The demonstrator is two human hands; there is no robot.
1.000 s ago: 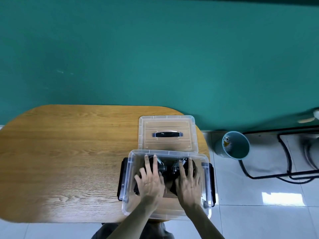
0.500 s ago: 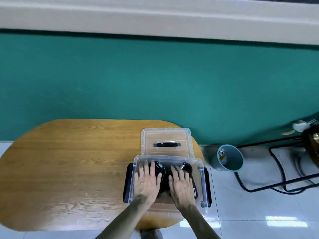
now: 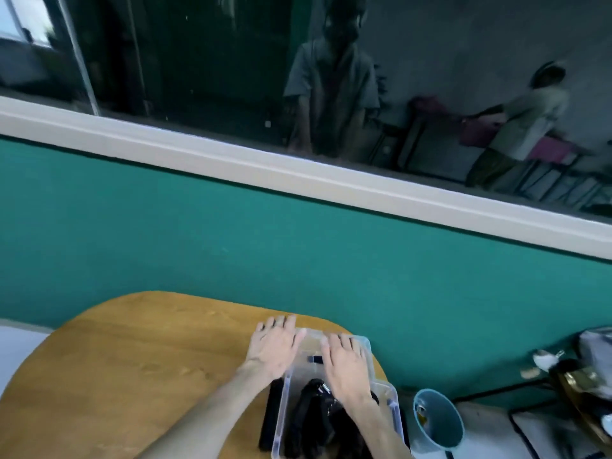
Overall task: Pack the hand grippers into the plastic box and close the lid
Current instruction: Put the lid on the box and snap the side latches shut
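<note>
The clear plastic box (image 3: pixel 285 412) stands at the table's near right edge, and black hand grippers (image 3: pixel 309 409) lie inside it. Its black side latch (image 3: pixel 270 415) hangs open on the left. Just beyond the box the clear lid (image 3: pixel 311 342) with a dark handle (image 3: pixel 316 359) lies flat on the table. My left hand (image 3: pixel 275 347) rests flat over the lid's left edge, fingers spread. My right hand (image 3: pixel 347 364) lies flat on the lid's right part and hides much of it.
The oval wooden table (image 3: pixel 132 376) ends just right of the box. A teal bin (image 3: pixel 437 422) stands on the floor to the right, beside a black wire frame (image 3: pixel 516 425). Behind is a green wall (image 3: pixel 298 246) and a window reflecting people.
Both hands have left the inside of the box and moved forward onto the lid. The view has tilted up, so the window now shows.
</note>
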